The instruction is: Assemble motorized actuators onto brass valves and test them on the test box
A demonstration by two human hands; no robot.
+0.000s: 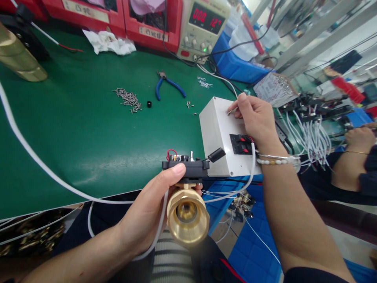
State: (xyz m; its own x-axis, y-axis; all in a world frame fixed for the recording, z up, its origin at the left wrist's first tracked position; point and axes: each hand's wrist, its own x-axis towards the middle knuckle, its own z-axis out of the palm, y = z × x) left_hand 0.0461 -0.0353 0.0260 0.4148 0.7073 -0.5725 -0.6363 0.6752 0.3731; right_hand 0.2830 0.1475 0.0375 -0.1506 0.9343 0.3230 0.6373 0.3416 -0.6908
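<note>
Head view, left hand [159, 196]: closed around the valve, thumb pressed on the black housing.
Valve [188, 220]: brass, held in front of the bench edge, its round open end facing the wearer.
Housing [191, 169]: sits on top of the valve, small parts and a red wire showing above its rim.
Right hand [256, 116]: up at the box, thumb and finger at the switch [228, 113]; I can't tell whether they pinch it or only touch it.
Box [216, 129]: white, at the bench's near edge, just right of the housing.
Terminal [240, 149]: black with red tabs, on the box's face; a white cable [253, 161] runs down from it.
Bench [88, 118]: green, bearing a heap of screws [128, 99], a black cap [149, 104] just beside them, blue-handled pliers [173, 84] with legs spread, and small clips [204, 82].
Back edge: red bins [117, 19], crumpled tissue [108, 42] before them, and a lit power supply [193, 41].
Far left: another brass piece [23, 57].
Far right: a co-worker's hand [361, 139], beyond bundled white cables [312, 133].
</note>
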